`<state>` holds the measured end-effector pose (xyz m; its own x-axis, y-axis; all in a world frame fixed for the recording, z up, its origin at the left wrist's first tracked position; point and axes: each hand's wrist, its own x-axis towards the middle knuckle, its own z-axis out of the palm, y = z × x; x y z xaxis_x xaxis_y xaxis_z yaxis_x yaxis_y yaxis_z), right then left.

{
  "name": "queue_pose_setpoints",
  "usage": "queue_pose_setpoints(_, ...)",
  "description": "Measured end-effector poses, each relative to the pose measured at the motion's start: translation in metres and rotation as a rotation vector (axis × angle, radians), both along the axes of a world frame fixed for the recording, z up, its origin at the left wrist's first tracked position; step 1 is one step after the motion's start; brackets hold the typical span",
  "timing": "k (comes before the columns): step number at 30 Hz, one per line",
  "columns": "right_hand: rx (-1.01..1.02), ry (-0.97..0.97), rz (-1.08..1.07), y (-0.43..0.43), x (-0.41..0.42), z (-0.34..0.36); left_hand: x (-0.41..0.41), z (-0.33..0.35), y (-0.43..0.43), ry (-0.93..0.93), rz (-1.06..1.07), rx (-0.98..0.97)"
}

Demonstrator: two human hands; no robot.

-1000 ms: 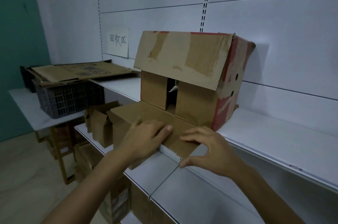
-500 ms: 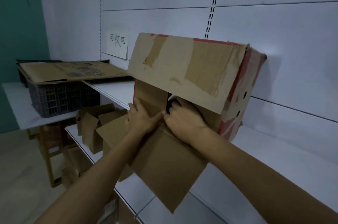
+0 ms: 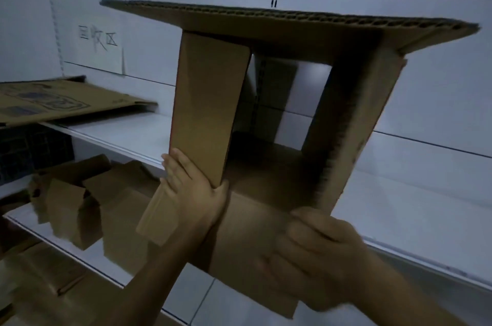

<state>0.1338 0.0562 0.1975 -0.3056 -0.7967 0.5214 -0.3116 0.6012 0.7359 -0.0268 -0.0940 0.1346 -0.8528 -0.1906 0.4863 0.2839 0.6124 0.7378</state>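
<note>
The cardboard box (image 3: 266, 176) sits at the front edge of the white shelf (image 3: 399, 205), with its open end turned toward the person and sticking out past that edge. Its far end is open too, so the wall panel behind the shelf shows through it. The top flap (image 3: 266, 21) juts out level above the shelf, and the bottom flap (image 3: 250, 243) hangs down in front of the shelf edge.

The hands are apart, one on each lower corner of the opening. The left hand (image 3: 191, 192) pinches the lower end of the left flap (image 3: 205, 112), thumb inside and fingers outside. The right hand (image 3: 314, 248), blurred, grips the corner under the right flap (image 3: 354, 125).

A paper sign (image 3: 99, 45) hangs on the wall above the shelf's left part. Flattened cardboard (image 3: 61, 101) lies on a dark crate (image 3: 32, 147) beyond the shelf's left end. Small cartons (image 3: 77, 208) stand on the board below the shelf.
</note>
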Motion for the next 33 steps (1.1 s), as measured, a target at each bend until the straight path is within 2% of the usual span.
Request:
queue_pose_setpoints(4, -0.076, 0.091, -0.166, 0.017, 0.06, -0.001, 0.009, -0.005, -0.014, 0.076, -0.095, -0.033)
queue_pose_setpoints(8, -0.311, 0.09, -0.414, 0.04, 0.092, -0.016, 0.025, -0.022, -0.049, 0.248, -0.22, -0.206)
queue_pose_setpoints(11, -0.404, 0.076, -0.437, 0.039, 0.105, -0.033, 0.032, -0.04, -0.084, 0.365, -0.368, -0.333)
queue_pose_setpoints(16, -0.472, -0.08, -0.37, 0.002, 0.118, -0.05, 0.02, -0.046, -0.135, 0.431, -0.469, -0.677)
queue_pose_setpoints(19, -0.525, -0.186, -0.279, -0.027, 0.121, -0.053, 0.009, -0.041, -0.144, 0.392, -0.516, -0.728)
queue_pose_setpoints(21, -0.675, -0.3, -0.27, -0.039, 0.119, -0.043, 0.007, -0.04, -0.146, 0.362, -0.532, -0.731)
queue_pose_setpoints(22, -0.717, -0.351, -0.352, -0.041, 0.114, -0.035, 0.007, -0.04, -0.146, 0.378, -0.535, -0.731)
queue_pose_setpoints(24, -0.668, -0.418, -0.608, -0.033, 0.103, -0.017, 0.011, -0.04, -0.143, 0.389, -0.524, -0.685)
queue_pose_setpoints(25, -0.68, -0.488, -0.716, -0.021, 0.1, -0.01, 0.014, -0.04, -0.141, 0.355, -0.532, -0.618)
queue_pose_setpoints(27, -0.907, -0.599, -0.817, 0.009, 0.098, 0.005, 0.011, -0.038, -0.144, 0.223, -0.621, -0.562)
queue_pose_setpoints(29, -1.214, -0.562, -0.861, 0.059, 0.099, 0.016, -0.011, -0.024, -0.16, -0.033, -0.834, -0.785)
queue_pose_setpoints(30, -1.27, -0.548, -0.976, 0.085, 0.098, 0.02, -0.026, -0.011, -0.167, -0.159, -0.93, -0.857)
queue_pose_setpoints(31, -1.276, -0.57, -1.128, 0.108, 0.097, 0.021, -0.036, 0.004, -0.171, -0.212, -0.969, -0.82)
queue_pose_setpoints(32, -1.288, -0.612, -1.246, 0.126, 0.095, 0.018, -0.042, 0.02, -0.17, -0.23, -0.95, -0.663)
queue_pose_setpoints(33, -1.332, -0.645, -1.296, 0.138, 0.092, 0.015, -0.045, 0.037, -0.163, -0.184, -0.846, -0.505)
